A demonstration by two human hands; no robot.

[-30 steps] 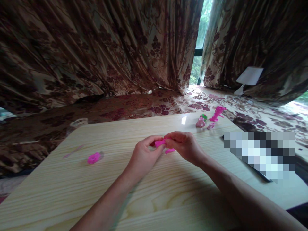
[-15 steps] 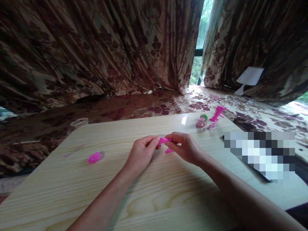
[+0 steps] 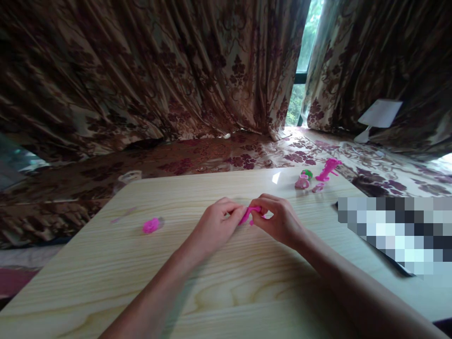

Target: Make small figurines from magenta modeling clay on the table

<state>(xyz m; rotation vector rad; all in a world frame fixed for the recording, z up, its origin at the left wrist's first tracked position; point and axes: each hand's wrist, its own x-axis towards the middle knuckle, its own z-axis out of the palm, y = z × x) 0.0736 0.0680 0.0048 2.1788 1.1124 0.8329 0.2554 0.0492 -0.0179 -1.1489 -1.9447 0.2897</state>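
Note:
A small strip of soft pink modelling clay [image 3: 244,217] slants between my two hands over the wooden table. My left hand [image 3: 219,221] pinches its left end between thumb and fingers. At the other end, my right hand [image 3: 278,217] is closed on the clay with thumb and fingertips. Another bit of pink clay shows low beside the right fingertips, partly hidden by them. To the left, a crumpled pink lump [image 3: 151,225] lies on the tabletop [image 3: 197,282] against a small clear or greyish piece.
A thin pale pink stick [image 3: 123,215] lies far left. At the back right stand a pink toy [image 3: 328,169], a green ball-like piece [image 3: 307,174] and a pinkish container [image 3: 302,182]. A blurred-out dark-edged object [image 3: 395,235] lies right. Beyond are a lamp [image 3: 379,114] and curtains [image 3: 212,70].
The view has swung a little left, so the table's things sit further right. The clay strip, nearly level before, now slants down toward my left hand. Both hands keep their pinch.

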